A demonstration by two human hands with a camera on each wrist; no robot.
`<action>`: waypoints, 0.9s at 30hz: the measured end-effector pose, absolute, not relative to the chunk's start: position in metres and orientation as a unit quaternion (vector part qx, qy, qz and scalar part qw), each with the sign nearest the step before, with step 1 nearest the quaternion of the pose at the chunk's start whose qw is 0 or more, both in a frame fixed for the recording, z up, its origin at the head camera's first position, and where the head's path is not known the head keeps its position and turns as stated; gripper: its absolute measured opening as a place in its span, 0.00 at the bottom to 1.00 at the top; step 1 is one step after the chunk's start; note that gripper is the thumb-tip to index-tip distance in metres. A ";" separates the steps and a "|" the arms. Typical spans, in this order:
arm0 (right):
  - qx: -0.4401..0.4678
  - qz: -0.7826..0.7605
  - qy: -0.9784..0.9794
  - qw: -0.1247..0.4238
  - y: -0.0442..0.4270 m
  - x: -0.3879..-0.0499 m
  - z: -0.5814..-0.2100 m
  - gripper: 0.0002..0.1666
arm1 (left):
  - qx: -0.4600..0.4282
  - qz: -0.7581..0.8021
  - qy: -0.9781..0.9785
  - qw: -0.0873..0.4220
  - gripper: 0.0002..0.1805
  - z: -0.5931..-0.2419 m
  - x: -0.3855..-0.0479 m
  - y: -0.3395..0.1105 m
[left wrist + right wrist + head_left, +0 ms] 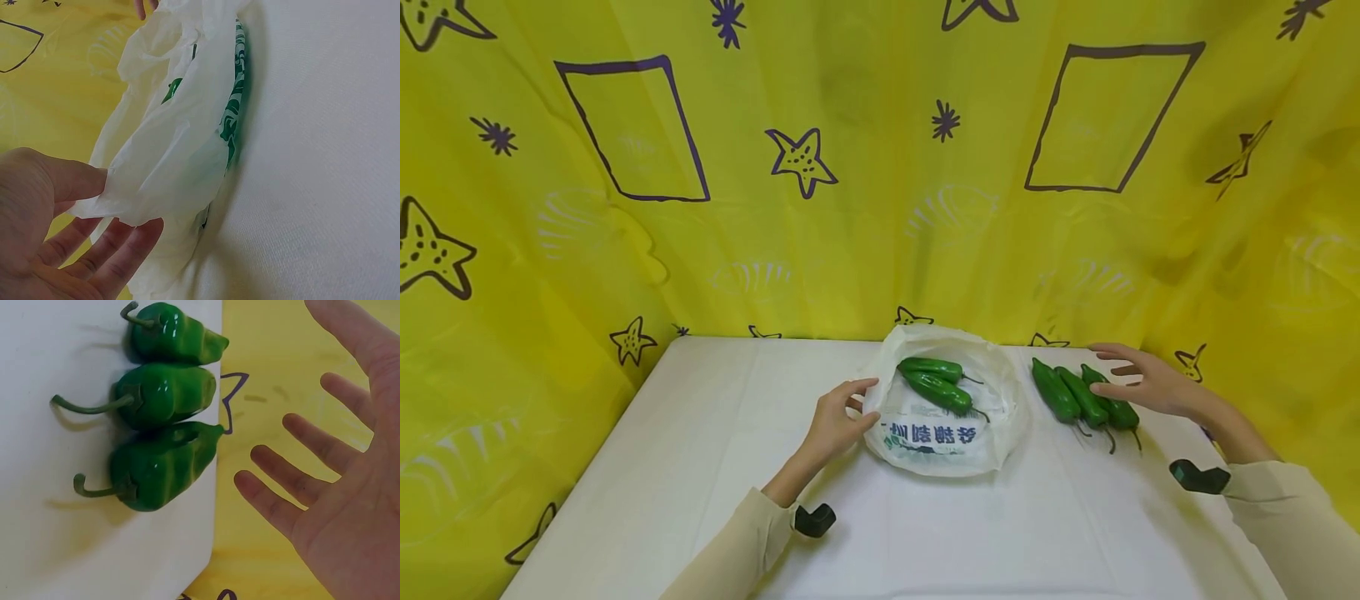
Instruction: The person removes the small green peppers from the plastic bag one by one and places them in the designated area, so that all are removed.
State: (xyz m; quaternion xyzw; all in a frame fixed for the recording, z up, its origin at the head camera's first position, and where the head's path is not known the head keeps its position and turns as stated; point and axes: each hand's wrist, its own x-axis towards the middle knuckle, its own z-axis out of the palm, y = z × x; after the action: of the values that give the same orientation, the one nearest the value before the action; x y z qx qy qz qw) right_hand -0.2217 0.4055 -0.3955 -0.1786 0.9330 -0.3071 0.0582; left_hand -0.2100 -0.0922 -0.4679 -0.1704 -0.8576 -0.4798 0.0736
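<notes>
A white plastic bag [891, 446] with blue and green print stands with its mouth spread on the table. Inside lie two green peppers [936, 392]. My left hand [838, 417] pinches the bag's left rim; in the left wrist view the thumb and fingers [134, 250] hold the thin plastic edge. To the right of the bag, three green peppers [1078, 396] lie side by side with stems toward me. My right hand [1150, 382] hovers over the rightmost one, its fingers [319, 440] spread and apart from the peppers in the right wrist view.
The white table [737, 400] ends at a yellow curtain [865, 250] printed with stars and squares, which hangs at the back and both sides. Each wrist wears a dark camera mount [815, 521].
</notes>
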 end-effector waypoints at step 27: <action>-0.221 -0.306 0.926 0.023 0.355 -0.221 -0.371 0.43 | -0.171 -0.487 -0.853 0.079 0.29 -0.467 -0.209 -0.094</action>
State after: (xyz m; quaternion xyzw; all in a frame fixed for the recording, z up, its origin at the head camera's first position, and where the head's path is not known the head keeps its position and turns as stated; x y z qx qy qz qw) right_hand -0.2213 0.3555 -0.3711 -0.2207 0.9258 -0.3061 0.0233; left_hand -0.2094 -0.0944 -0.4667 -0.1714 -0.8530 -0.4866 0.0792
